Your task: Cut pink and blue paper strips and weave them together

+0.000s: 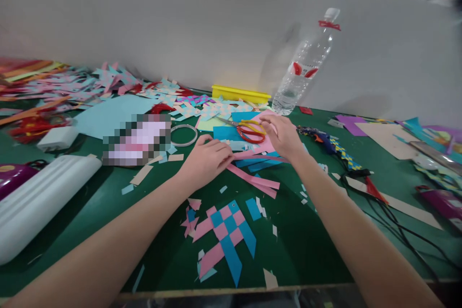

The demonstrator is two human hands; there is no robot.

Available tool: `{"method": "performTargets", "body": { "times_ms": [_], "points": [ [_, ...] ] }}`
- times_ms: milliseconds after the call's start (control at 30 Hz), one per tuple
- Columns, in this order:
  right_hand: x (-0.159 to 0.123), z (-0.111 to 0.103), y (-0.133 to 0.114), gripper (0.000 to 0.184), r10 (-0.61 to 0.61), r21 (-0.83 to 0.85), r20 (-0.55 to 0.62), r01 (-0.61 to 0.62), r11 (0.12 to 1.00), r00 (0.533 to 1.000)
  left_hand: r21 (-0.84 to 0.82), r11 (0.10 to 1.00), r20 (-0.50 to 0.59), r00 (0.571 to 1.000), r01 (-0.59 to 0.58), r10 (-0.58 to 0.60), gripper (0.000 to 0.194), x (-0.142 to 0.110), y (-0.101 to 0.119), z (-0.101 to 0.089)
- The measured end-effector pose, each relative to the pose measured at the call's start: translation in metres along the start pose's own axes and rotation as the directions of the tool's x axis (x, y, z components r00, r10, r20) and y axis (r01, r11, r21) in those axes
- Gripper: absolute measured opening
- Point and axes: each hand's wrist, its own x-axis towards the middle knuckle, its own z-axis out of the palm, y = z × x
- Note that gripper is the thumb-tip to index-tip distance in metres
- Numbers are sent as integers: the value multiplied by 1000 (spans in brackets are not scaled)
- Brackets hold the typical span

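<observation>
Across the green table (303, 250), starting at my left, a white charger block (57, 138) lies well apart from my hands, and a ring (184, 145) sits just beside my left hand (211, 156). That hand is palm-down, fingers bent, tips touching the gathered end of the pink strips (252, 182); I cannot tell whether I am pinching them or only pressing. The strips lie to the right of those fingertips, long axis running rightward: two slant a little toward my body and end loose, another runs almost level toward my right wrist. Their gathered end is nearer my left hand. On my side of them, between my forearms, rests a checkered pink-and-blue woven fish (227, 224). Beyond the strips lie the scissors (237, 124), blades pointing left, handles toward my right hand (279, 132). Its fingers curl beside the yellow loop; their tips are partly hidden, so I cannot tell whether they grip anything. Behind that hand a clear bottle (305, 70) stands near the wall (180, 19).
</observation>
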Motion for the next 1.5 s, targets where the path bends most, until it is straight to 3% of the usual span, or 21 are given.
{"method": "performTargets", "body": {
  "times_ms": [67,133,267,467,567,633,933,1167,1500],
  "points": [
    [-8,-9,-2,30,-63,-85,-140,51,995,988,-39,996,-37,996,80,-81,22,0,-1,-1],
    [-16,-13,-3,27,-54,-126,-307,16,992,950,-105,980,-58,983,169,-176,20,1,-3,-3],
    [-33,-11,-3,27,17,-73,-485,-60,995,874,-277,876,-43,905,396,-423,24,2,-8,-6],
    [-47,4,8,28,233,122,-454,-199,972,860,-521,638,-49,727,567,-685,24,1,-16,-7],
    [-50,9,18,26,248,152,-401,-203,967,882,-616,542,-73,644,572,-762,26,0,-20,-5],
    [-52,11,22,24,238,155,-367,-193,969,899,-652,521,-108,613,550,-782,26,0,-23,-3],
    [-55,11,18,20,180,108,-291,-155,982,940,-616,540,-122,608,574,-784,26,0,-29,2],
    [-54,9,16,22,180,100,-249,-160,982,951,-686,459,-100,551,564,-828,28,-1,-30,0],
    [-55,8,15,22,188,99,-240,-168,981,953,-737,388,-18,557,554,-830,38,-1,-33,5]
  ]
}}
